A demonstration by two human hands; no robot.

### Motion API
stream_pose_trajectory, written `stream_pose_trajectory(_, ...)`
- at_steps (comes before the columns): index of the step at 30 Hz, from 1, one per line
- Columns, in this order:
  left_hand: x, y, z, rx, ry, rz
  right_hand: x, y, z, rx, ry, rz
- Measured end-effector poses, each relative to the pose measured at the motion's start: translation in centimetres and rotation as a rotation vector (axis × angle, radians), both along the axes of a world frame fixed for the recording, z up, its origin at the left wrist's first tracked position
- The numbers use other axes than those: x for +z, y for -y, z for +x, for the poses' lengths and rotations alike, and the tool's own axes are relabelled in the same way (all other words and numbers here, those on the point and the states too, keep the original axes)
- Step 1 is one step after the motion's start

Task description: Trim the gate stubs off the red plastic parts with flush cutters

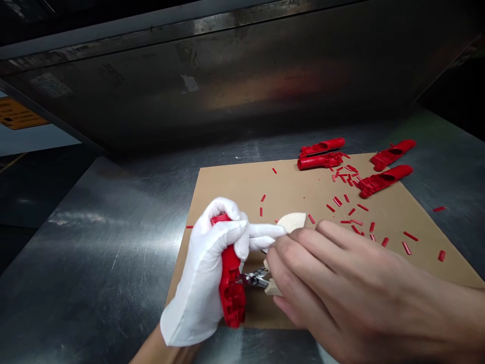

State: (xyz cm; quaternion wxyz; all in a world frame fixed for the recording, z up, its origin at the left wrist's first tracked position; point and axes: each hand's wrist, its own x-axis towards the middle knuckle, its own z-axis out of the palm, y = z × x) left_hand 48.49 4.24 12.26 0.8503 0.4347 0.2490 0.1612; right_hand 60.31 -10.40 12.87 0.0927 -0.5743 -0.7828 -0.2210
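Note:
My left hand [212, 258], in a white glove, is wrapped round a red moulded plastic part [232, 283] held upright at the front of the cardboard. My bare right hand [326, 273] is closed round the cream-coloured handles of small nippers [257, 278]. Their metal jaws touch the right side of the red part, near its lower half. The stretched fingers of the white glove reach to the knuckles of my right hand. A pale cream flap [293, 221] shows behind my right hand; what it belongs to is hidden.
Brown cardboard [227, 187] lies on a metal table [125, 222]. Several red plastic parts [386, 181] lie at its far right. Small red offcuts [337, 201] are scattered across it. A metal wall [235, 86] rises behind the table.

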Motion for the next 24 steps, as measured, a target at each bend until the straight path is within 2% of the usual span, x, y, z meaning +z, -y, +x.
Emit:
stream_pose_trajectory(5,0.11,-0.11,0.13,0.008,0.011,0.040,-0.04,-0.27,-0.32,-0.078,-0.094,-0.049)
stream_pose_trajectory(11,-0.46,-0.12,0.24,0.075,0.074,-0.062,-0.63,-0.57,-0.92,-0.138,-0.205,-0.017)
stream_pose_trajectory(16,-0.77,-0.18,0.16,0.121,0.079,-0.098,-0.72,-0.73,-1.01,-0.131,-0.138,0.026)
stream_pose_trajectory(24,-0.68,-0.04,0.37,0.206,0.014,-0.074,-0.84,-0.48,-0.87,-0.105,-0.050,-0.005)
